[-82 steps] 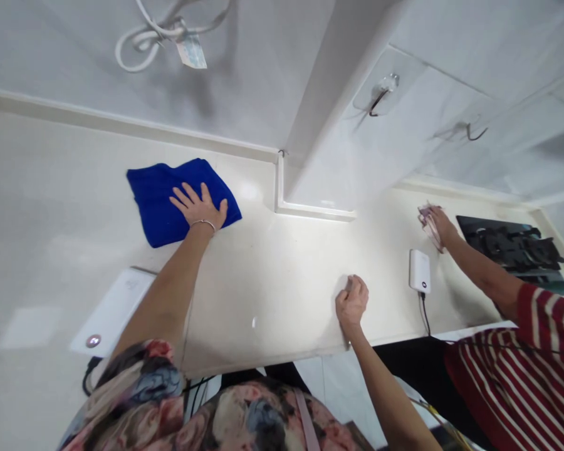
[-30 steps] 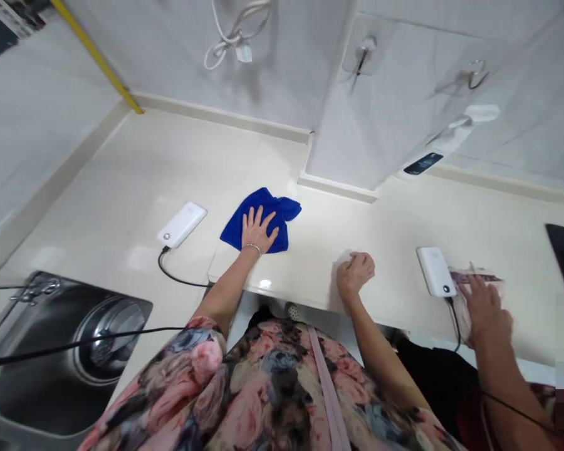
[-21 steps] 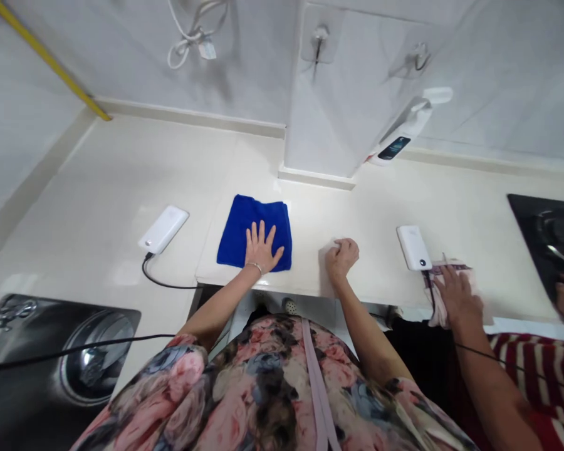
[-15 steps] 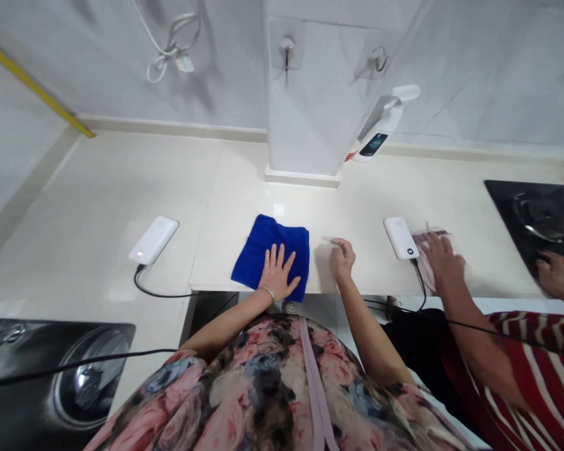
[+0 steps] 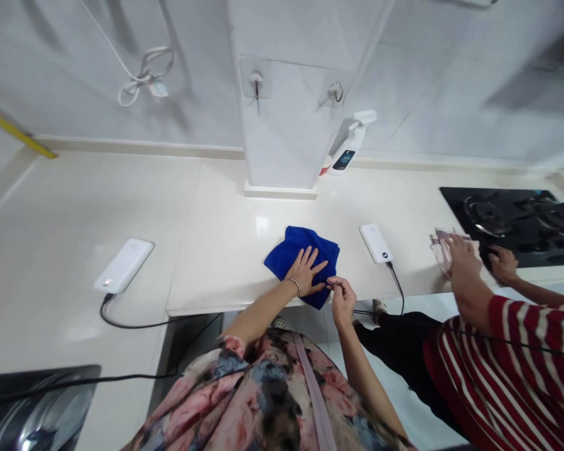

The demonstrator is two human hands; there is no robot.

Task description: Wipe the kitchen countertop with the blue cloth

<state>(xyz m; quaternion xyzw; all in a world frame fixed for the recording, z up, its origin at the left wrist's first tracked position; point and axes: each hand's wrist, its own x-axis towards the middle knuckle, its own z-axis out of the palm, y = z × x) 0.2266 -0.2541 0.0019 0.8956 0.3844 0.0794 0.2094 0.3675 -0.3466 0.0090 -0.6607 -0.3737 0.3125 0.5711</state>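
My left hand [image 5: 305, 272] lies flat, fingers spread, on a blue cloth [image 5: 295, 247] near the front edge of the cream countertop [image 5: 216, 219]. A thin bracelet circles that wrist. My right hand [image 5: 342, 299] sits at the counter's front edge just right of the cloth, its fingertips pinched at the cloth's right corner. Whether it grips the fabric is unclear.
A white power bank [image 5: 125, 273] with a black cable lies at left, another power bank [image 5: 376, 243] right of the cloth. A spray bottle [image 5: 350, 145] leans by the white pillar [image 5: 282, 113]. A person in a red striped sleeve [image 5: 521, 351] wipes beside the black hob [image 5: 512, 219]. Sink [image 5: 28, 413] at bottom left.
My left hand has slid the blue cloth rightward along the counter's front edge. My right hand moved from resting on the counter to the cloth's corner. The view turned right.
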